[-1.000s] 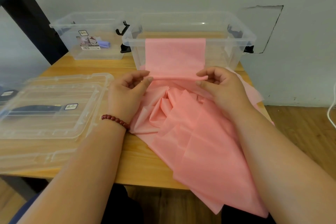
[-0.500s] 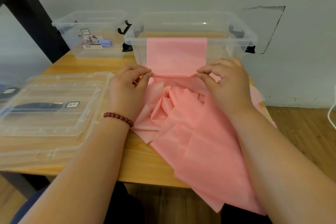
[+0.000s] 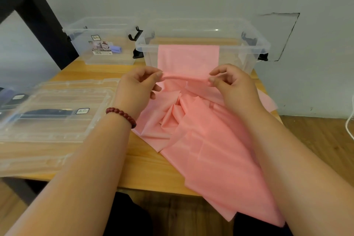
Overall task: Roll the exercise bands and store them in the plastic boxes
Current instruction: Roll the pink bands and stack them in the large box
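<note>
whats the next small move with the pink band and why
Probably turn the pinched fold over once more toward the body: both hands, left and right, hold a thin roll across the pink stretchy exercise band, most of it still loose and crumpled.

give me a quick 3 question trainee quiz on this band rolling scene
1. True or false: the pink band hangs off the table's front edge.
2. Which wrist wears the red bead bracelet? A left, B right
3. Fill in: the small purple item lies in the ___ clear box.

Key: 1 true. 2 A. 3 left. The left hand and right hand both pinch the band's rolled edge in front of the right box.
</note>
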